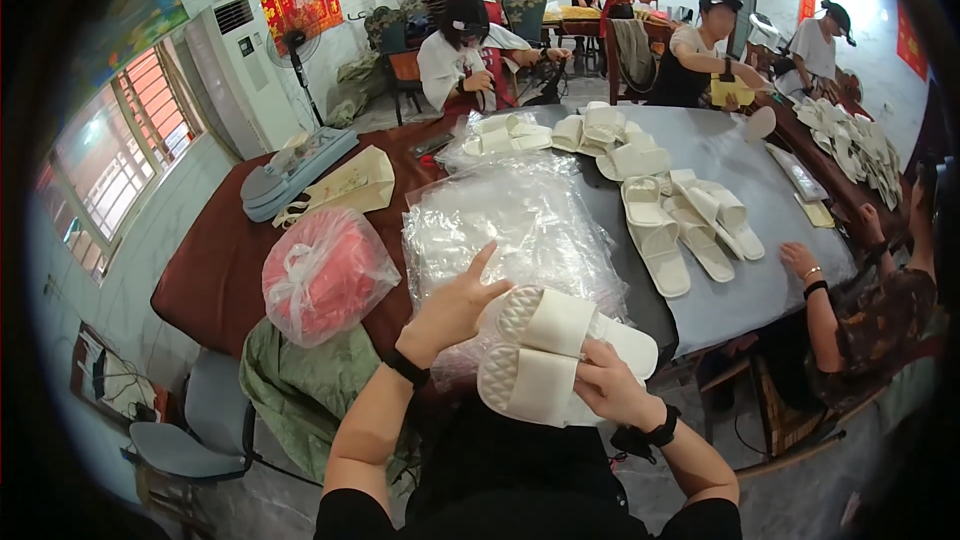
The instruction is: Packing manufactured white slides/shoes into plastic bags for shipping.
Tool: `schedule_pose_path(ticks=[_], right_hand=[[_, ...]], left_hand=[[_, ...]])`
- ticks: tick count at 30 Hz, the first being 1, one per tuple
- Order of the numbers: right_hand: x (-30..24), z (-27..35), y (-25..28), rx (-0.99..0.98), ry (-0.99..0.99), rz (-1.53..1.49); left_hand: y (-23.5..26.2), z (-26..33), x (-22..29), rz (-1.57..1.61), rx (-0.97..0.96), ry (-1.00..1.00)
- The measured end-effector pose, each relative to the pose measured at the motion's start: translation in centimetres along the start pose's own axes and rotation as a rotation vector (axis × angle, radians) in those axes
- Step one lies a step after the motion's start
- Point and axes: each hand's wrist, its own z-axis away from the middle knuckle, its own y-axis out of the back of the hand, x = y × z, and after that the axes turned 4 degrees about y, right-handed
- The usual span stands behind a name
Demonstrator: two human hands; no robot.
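Pair of white quilted open-toe slippers (545,345) held together at near edge of counter (730,290), over stack of clear plastic bags (520,215); right hand (610,385) grips the lower slipper, fingers curled on its edge; left hand (450,310) rests beside the upper one, fingers spread; pink-filled knotted plastic bag (322,275) lies to the left.
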Motion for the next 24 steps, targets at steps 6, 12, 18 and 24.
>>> schedule_pose_path(ticks=[6, 12, 18, 24], right_hand=[[-0.1, 2.4, 1.6, 0.039, -0.08, 0.009], [1.2, 3.0, 1.4, 0.037, -0.048, 0.066], [1.9, 2.4, 0.5, 0.037, -0.048, 0.053], [2.8, 2.1, 0.2, 0.103, -0.09, 0.011]], left_hand=[[-0.6, -0.4, 0.2, -0.227, 0.224, -0.101], [0.7, 0.5, 2.1, -0.343, 0.02, -0.014], [-0.2, 1.4, -1.2, -0.202, 0.039, -0.06], [3.5, 1.9, -1.5, 0.36, 0.528, 0.262]])
